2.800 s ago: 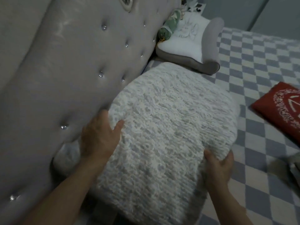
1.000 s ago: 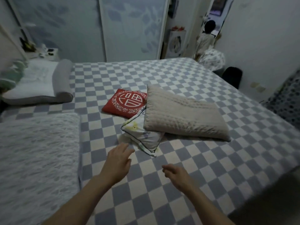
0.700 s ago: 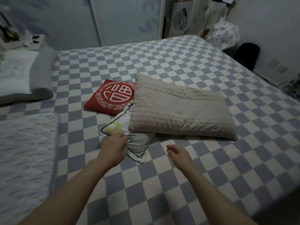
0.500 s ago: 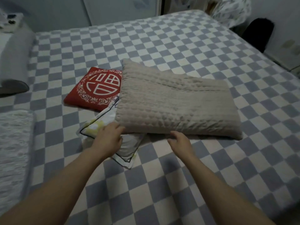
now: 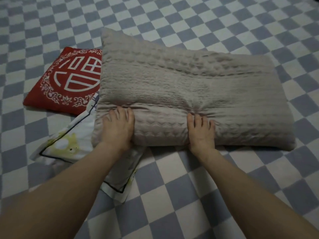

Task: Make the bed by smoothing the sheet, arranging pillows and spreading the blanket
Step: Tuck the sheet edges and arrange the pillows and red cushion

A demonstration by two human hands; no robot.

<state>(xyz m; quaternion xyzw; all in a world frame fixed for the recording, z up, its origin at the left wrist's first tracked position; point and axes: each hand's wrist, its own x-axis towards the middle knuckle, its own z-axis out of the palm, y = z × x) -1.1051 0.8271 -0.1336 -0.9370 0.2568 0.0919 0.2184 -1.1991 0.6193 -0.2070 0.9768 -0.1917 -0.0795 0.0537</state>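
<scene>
Clutching the beige pillow's (image 5: 181,94) near edge, left hand (image 5: 117,130) and right hand (image 5: 201,131) grip tight.

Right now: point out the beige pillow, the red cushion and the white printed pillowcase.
beige pillow (image 5: 189,94), head view, middle of its quilted top.
red cushion (image 5: 69,80), head view, on the white emblem.
white printed pillowcase (image 5: 69,145), head view, the part showing left of the beige pillow.

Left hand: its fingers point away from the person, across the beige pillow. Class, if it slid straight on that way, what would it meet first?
The left hand already grips the beige pillow. Straight on, it would probably only meet more pillow, then the checkered sheet.
</scene>
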